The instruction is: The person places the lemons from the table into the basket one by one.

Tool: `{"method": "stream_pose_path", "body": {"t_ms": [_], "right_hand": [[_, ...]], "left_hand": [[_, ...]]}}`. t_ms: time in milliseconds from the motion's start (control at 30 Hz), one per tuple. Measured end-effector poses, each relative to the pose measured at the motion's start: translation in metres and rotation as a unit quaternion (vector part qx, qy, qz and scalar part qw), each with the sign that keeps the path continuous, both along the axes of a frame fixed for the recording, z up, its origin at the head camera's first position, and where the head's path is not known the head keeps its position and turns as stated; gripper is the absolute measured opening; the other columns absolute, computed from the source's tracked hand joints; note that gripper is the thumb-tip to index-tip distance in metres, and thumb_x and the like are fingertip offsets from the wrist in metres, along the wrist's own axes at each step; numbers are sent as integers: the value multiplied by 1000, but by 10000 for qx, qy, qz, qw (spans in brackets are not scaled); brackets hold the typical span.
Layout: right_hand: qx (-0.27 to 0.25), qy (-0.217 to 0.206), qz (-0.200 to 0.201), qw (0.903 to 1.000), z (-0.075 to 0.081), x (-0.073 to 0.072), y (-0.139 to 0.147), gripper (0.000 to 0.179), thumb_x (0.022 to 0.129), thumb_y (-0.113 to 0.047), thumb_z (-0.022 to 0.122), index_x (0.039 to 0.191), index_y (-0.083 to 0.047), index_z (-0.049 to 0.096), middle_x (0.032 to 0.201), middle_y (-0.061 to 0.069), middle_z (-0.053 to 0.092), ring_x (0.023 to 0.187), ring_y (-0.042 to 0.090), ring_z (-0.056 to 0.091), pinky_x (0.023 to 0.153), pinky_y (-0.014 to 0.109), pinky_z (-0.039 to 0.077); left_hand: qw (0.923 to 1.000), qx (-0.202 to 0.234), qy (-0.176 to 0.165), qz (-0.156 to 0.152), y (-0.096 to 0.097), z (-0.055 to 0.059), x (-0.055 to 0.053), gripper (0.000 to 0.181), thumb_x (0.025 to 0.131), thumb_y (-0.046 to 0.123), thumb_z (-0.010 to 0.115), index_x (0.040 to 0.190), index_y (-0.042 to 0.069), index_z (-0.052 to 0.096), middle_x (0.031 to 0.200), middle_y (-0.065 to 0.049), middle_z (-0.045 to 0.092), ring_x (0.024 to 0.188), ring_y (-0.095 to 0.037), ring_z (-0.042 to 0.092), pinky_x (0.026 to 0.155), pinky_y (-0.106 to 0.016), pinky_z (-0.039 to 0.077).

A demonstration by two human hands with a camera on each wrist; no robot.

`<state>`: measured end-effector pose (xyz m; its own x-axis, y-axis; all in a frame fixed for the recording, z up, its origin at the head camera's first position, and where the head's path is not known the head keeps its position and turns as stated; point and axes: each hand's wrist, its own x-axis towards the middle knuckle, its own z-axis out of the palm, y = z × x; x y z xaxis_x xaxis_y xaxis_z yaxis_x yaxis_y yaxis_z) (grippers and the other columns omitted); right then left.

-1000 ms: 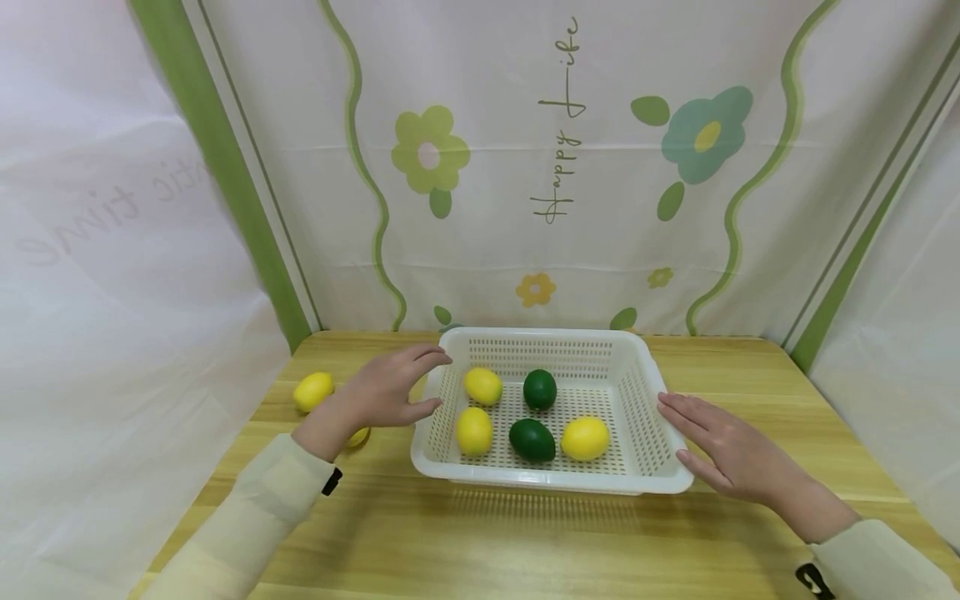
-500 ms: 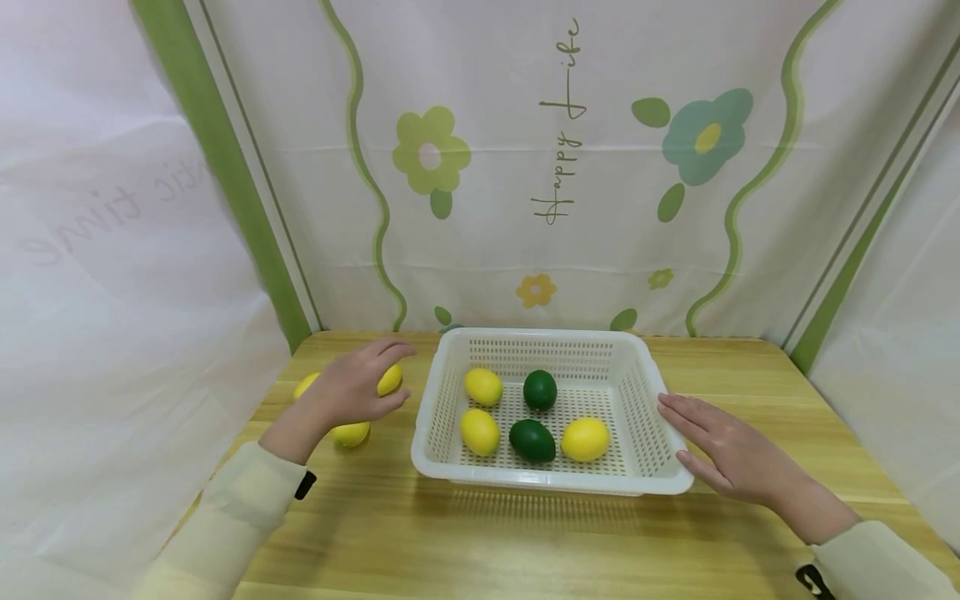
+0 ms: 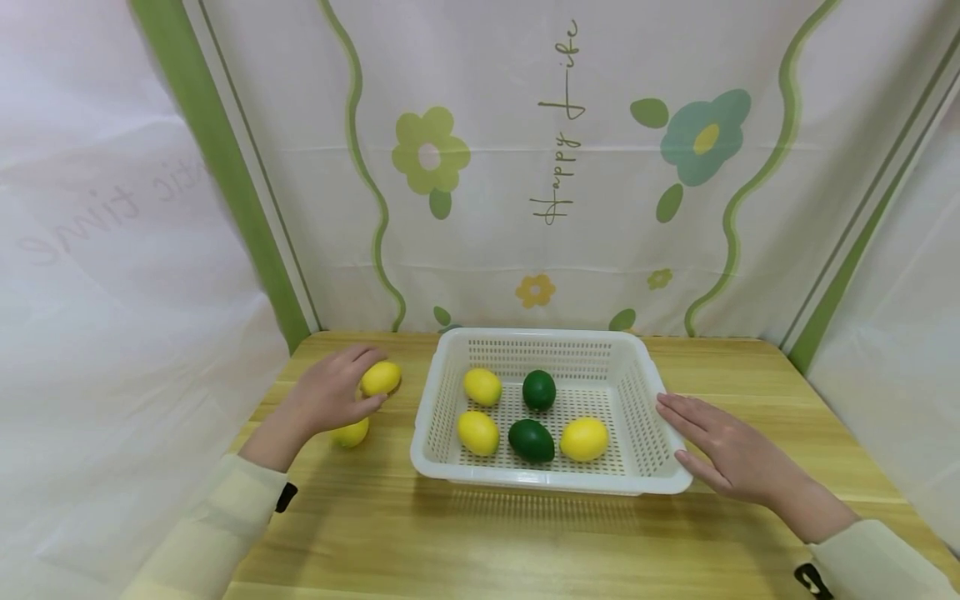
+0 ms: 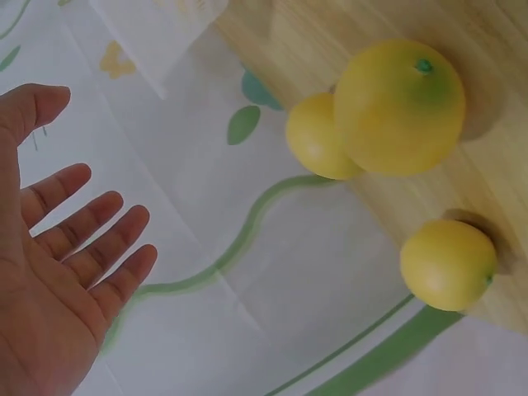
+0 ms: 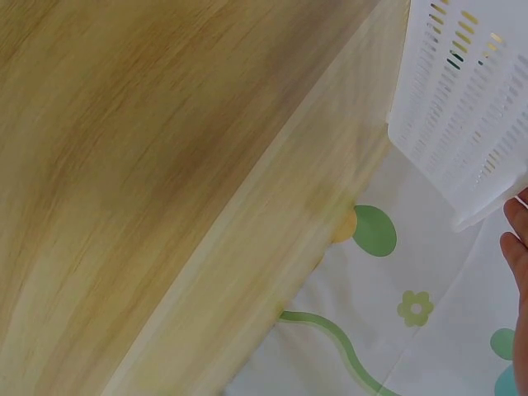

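Note:
My left hand (image 3: 326, 396) hovers left of the basket with loosely spread fingers and nothing held. A lemon (image 3: 381, 378) lies by its fingertips, and another lemon (image 3: 350, 433) sits partly under the hand. In the left wrist view a third lemon (image 4: 448, 264) shows, hidden by the hand in the head view. My right hand (image 3: 738, 454) rests straight fingers against the right rim of the white basket (image 3: 547, 481). Inside the basket are three lemons, one at the front right (image 3: 585, 439), and two dark green oval fruits, one at the front (image 3: 532, 441).
A wooden table (image 3: 540, 550) carries everything. Behind it hangs a white curtain (image 3: 495, 233) with printed flowers, and similar cloth closes both sides. The basket's slotted side wall (image 5: 462, 107) stands high in the right wrist view.
My left hand has moved from the basket's left rim leftward over the loose lemons. The front-left lemon in the basket has rolled slightly. My right hand has stayed in place.

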<state>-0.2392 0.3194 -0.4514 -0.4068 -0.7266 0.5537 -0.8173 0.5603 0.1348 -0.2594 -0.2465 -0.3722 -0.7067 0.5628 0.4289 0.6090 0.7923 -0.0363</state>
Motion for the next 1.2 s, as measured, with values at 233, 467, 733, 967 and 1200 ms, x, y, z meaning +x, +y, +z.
{"method": "stream_pose_path", "body": {"t_ms": [233,467,733,967,1200], "right_hand": [[-17,-3,21,10000,-1,-1,1,60,104,-43,36,134,6,54,138,19,52,128,29,46,115,23,17],[-4,-2,-14,10000,-1,-1,1,60,104,-43,36,135,6,53,139,18,51,125,31,48,115,23,17],[2,-19,-47,10000,-3,-1,1,60,104,-43,36,135,5,53,139,18,51,127,29,47,115,22,16],[-8,-9,-38,10000,-2,-1,1,60,104,-43,36,135,6,53,139,18,51,128,28,46,115,22,17],[-28,-9,-31,10000,-3,-1,1,61,104,-43,35,135,6,53,139,18,51,127,29,47,115,22,17]], "left_hand": [[9985,-59,-307,440,-11,-10,0,53,80,28,76,121,-1,60,118,-17,61,104,-35,60,85,-49,52],[9938,-201,-615,908,-17,-18,1,54,82,31,76,120,-4,59,116,-19,60,103,-36,60,84,-50,52],[9838,-153,-1128,1388,-23,-31,-1,57,85,33,72,126,-3,57,123,-22,57,110,-40,57,84,-53,52],[9748,-32,-1516,1634,-27,-39,-2,58,86,33,71,128,-3,55,124,-23,56,109,-40,57,83,-54,51],[9662,45,-1814,1833,-31,-52,-5,62,87,36,69,131,-3,53,128,-26,53,110,-43,56,85,-56,50]]}}
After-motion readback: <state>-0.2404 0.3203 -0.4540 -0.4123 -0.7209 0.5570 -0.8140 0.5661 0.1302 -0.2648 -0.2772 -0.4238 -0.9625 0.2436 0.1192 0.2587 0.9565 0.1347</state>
